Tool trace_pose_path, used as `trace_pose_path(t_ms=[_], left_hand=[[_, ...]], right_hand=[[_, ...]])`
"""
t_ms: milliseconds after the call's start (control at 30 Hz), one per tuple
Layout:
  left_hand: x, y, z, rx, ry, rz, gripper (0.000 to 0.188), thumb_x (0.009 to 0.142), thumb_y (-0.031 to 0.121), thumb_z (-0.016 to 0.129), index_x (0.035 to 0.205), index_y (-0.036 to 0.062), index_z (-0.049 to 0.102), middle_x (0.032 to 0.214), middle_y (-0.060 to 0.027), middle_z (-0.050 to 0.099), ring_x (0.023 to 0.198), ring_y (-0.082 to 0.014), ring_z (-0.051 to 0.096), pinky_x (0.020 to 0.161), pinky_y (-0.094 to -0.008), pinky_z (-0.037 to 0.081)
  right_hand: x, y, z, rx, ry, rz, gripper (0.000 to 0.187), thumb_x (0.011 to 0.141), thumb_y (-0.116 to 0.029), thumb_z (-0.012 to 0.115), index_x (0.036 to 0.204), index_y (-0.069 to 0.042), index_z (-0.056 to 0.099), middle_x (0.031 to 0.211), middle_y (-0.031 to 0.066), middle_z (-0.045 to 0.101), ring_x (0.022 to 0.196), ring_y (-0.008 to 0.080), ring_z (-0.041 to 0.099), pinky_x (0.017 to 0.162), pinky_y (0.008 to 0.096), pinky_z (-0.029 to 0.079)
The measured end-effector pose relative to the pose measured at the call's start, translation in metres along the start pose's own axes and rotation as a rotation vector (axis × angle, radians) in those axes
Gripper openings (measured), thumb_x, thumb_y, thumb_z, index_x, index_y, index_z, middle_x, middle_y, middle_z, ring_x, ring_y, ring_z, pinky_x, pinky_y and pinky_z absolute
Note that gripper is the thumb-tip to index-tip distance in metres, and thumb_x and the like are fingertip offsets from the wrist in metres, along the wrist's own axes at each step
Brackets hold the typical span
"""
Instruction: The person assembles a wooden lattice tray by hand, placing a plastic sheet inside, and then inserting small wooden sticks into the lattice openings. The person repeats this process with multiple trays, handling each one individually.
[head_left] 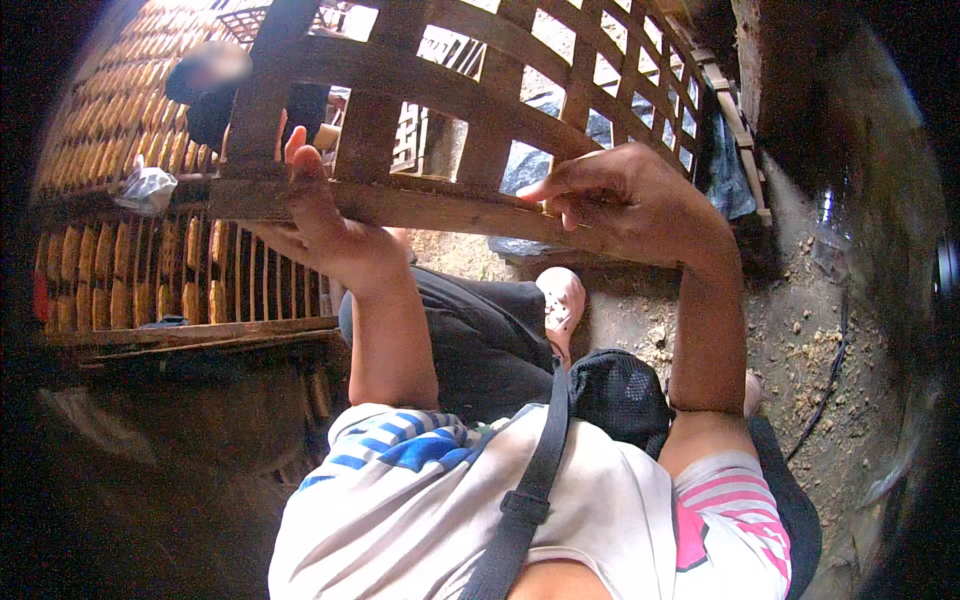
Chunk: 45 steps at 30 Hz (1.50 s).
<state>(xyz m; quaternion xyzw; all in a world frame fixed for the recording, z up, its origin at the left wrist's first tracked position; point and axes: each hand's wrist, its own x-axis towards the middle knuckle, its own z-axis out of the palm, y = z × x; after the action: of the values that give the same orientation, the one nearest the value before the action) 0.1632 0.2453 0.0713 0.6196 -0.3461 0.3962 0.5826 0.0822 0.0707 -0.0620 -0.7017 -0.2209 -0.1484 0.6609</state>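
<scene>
A lattice panel [440, 207] of flat brown strips, wooden or bamboo, stands tilted in front of me, its solid lower strip toward my body. Near its left corner, my left hand [340, 240] grips this strip, with the thumb up on one side and other fingers partly hidden beneath. My right hand [645, 200] is bent at the wrist over the strip, right of its middle. Its fingers are pinched together close to the wood. A thin, pale sliver shows below the fingertips, too small to name.
Slatted bamboo walling [130, 270] rises at left, with a crumpled white plastic bag [147, 188] on its ledge. Another person [212, 105] is beyond the panel. Dark plastic sheeting [730, 165] lies behind it. A black cable [832, 375] crosses the littered dirt floor [790, 330] at right.
</scene>
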Motion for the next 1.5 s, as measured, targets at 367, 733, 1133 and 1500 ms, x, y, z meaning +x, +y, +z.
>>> trace_pose_path(t_ms=[367,733,1133,1500], left_hand=[[0.002,0.009,-0.006,0.034,-0.284,0.124,0.064,0.069,0.021,0.066,0.124,-0.0056,0.047,0.133,-0.0228,0.047,0.125,-0.0315,0.042,0.107,-0.0494,0.032],[-0.008,0.010,0.009,-0.039,-0.315,0.043,0.066,0.079,0.038,0.057,0.128,-0.0056,0.046,0.135,-0.0228,0.045,0.127,-0.0339,0.042,0.108,-0.0502,0.032],[0.021,-0.038,-0.039,-0.287,0.176,-0.939,0.047,0.094,0.037,0.051,0.125,0.0017,0.053,0.132,-0.0137,0.051,0.124,-0.0295,0.046,0.105,-0.0498,0.035],[0.060,-0.195,-0.192,-0.367,0.415,-1.307,0.044,0.095,0.029,0.050,0.120,-0.0067,0.051,0.128,-0.0238,0.052,0.122,-0.0376,0.045,0.101,-0.0615,0.031]], right_hand=[[-0.044,0.045,-0.048,0.041,-0.215,0.542,0.027,0.081,-0.015,0.057,0.098,0.004,0.068,0.086,0.0117,0.070,0.078,0.0148,0.065,0.072,0.0293,0.051],[-0.076,0.190,-0.044,-0.755,0.528,0.821,0.065,0.090,-0.057,0.046,0.137,-0.013,0.042,0.139,0.0238,0.039,0.128,0.0408,0.038,0.105,0.0473,0.034],[-0.073,0.196,-0.041,-0.735,0.630,1.004,0.060,0.086,-0.048,0.058,0.132,-0.011,0.047,0.109,0.0272,0.060,0.111,0.0414,0.053,0.102,0.0498,0.033],[-0.071,0.140,-0.072,0.390,0.655,0.525,0.070,0.092,-0.038,0.058,0.141,0.003,0.032,0.133,0.0153,0.047,0.116,0.0177,0.049,0.098,0.0257,0.037]])
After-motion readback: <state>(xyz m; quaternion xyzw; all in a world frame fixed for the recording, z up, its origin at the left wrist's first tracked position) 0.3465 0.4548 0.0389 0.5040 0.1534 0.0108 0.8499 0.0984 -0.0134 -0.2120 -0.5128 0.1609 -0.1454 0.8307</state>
